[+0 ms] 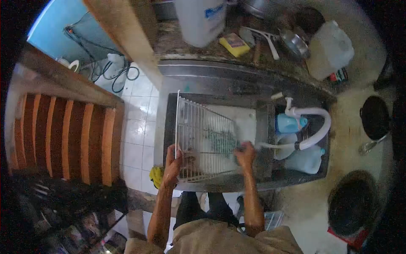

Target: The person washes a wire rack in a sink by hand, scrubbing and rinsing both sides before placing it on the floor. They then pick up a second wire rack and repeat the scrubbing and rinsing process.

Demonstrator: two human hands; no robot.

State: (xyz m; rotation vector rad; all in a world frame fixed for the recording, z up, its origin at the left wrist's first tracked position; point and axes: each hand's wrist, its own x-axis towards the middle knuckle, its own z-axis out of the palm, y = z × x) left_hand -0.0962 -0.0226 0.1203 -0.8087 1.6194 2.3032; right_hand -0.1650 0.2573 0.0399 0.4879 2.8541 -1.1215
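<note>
Centrally, a white wire rack (205, 151) stands tilted in the sink (237, 82), toward its left end, with one long frame bar just inside the left rim and raised toward the camera.

Left hand (172, 163): fingers curled round that bar near the sink's near left corner; grip closed on the rack. Right hand (245, 154): at the opposite edge of the rack, blurred, fingers bent near something dark; cannot tell how far closed, or whether it is held.

Handling judgement: keep the left grip firm on the stiff outer bar so the thin wires don't take the load; run the right hand along the wires, with light pressure, minding the crossings.

Beside the right hand, a pale streak, perhaps water, leads from the white hose (325, 127). At the sink's right end: blue bottle (289, 123) and, by the near right corner, pale jug (305, 161). Beyond the far edge: yellow sponge (234, 45). Outside the near left corner: yellow cloth (156, 176).
</note>
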